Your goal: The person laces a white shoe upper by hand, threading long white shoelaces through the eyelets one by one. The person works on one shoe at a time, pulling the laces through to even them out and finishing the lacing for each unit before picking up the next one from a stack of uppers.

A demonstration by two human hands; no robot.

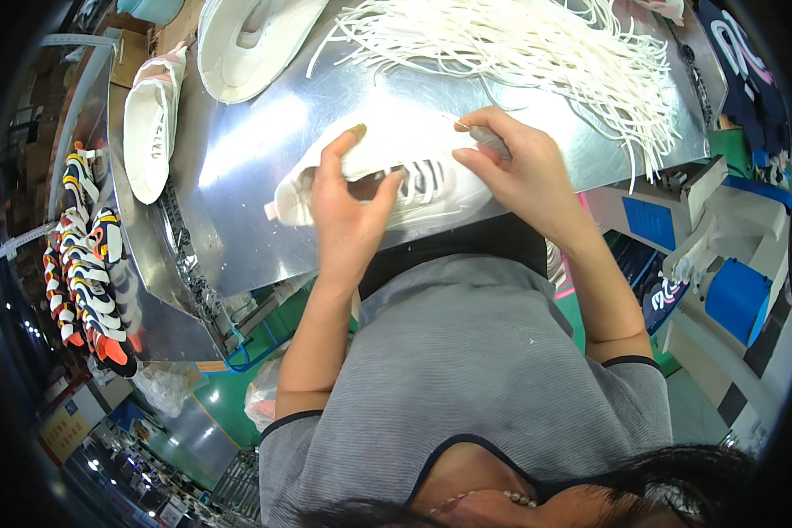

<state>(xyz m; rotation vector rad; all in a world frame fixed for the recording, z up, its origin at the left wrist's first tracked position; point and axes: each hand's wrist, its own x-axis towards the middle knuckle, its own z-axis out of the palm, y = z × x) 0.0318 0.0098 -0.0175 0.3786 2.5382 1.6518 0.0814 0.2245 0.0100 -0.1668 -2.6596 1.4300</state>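
A white lace-up shoe (453,198) lies on the metal table close to my body, its toe toward the right and its heel toward the left. Several rows of lace cross its dark opening. My left hand (345,211) grips the shoe around the collar, thumb by the laces and fingers over the far side. Over the toe end, my right hand (532,167) is closed on a small grey-handled tool (491,141) with a thin tip pointing left. The bright glare on the shoe's far side hides detail there, and I cannot tell whether the tip touches it.
A heap of white laces (510,48) spreads over the far right of the metal table (238,216). White shoes (145,145) stand at the far left. Multicoloured shoes (92,286) hang or stack beyond the left edge. A blue and white machine (735,299) stands to the right.
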